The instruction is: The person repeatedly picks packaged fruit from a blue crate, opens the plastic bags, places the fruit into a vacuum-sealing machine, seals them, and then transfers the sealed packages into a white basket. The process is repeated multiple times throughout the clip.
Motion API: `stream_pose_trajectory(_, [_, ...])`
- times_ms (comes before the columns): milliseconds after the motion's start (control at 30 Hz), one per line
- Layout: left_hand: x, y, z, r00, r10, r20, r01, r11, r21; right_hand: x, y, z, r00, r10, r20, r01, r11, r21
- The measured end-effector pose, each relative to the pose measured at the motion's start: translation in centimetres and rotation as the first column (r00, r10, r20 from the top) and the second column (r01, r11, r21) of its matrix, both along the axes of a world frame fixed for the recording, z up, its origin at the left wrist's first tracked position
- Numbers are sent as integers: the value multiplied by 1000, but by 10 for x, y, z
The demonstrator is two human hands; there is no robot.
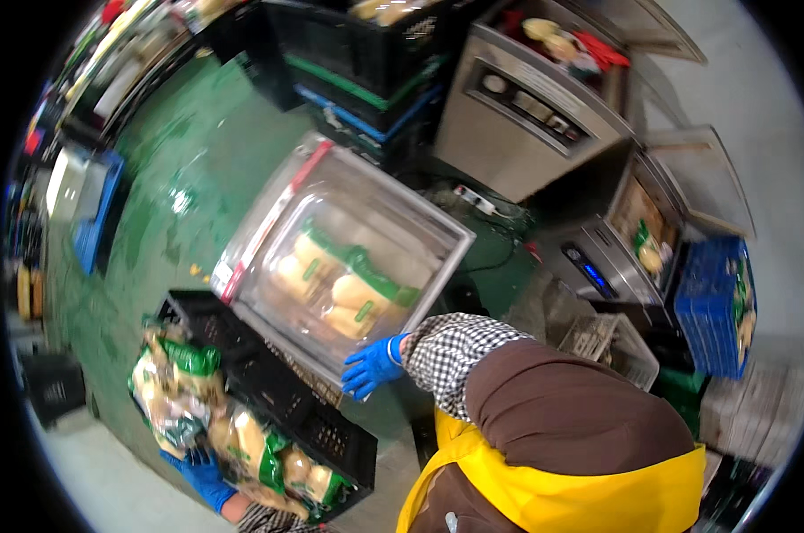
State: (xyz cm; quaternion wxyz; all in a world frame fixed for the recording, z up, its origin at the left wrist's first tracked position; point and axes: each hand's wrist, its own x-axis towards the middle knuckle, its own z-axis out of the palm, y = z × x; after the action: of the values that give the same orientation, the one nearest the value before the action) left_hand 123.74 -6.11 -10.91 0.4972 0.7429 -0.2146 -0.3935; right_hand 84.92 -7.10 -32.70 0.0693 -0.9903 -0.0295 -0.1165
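Observation:
My right hand (374, 364), in a blue glove, lies with fingers stretched over the near edge of a closed clear lid (278, 200) on a vacuum sealing machine. Through the lid show two green-and-clear bags of pale, peeled produce (358, 302). At the lower left, my left hand (202, 478), also blue-gloved, touches the bags of pale produce (175, 391) heaped beside and on a black crate (278, 386). Its fingers look spread against a bag; their tips are partly hidden. What the produce is, I cannot make out for sure.
Two more steel sealing machines (526, 107) (597, 258) stand to the right, lids raised, with bags inside. Black crates (358, 53) are stacked at the back. A blue crate (713, 302) and a pale basket (615, 346) sit at right. A power strip (477, 201) and cables lie on the green floor.

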Motion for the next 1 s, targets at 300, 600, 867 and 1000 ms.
stream_pose_trajectory(300, [82,-49,-4,988,-18,-151,30,997,75,-2,5,-15,999,-10,-38,5,991,-134])
stream_pose_trajectory(600, [-158,-40,104,884,-247,396,370,889,-271,26,29,-60,970,-244,-18,243,970,-23])
stream_pose_trajectory(867, [-451,80,82,527,-474,705,775,609,-170,-368,170,80,214,-971,-104,827,123,549])
stream_pose_trajectory(1000, [-604,126,105,846,-527,-79,522,849,-79,-616,278,99,-386,-698,-603,786,-591,182])
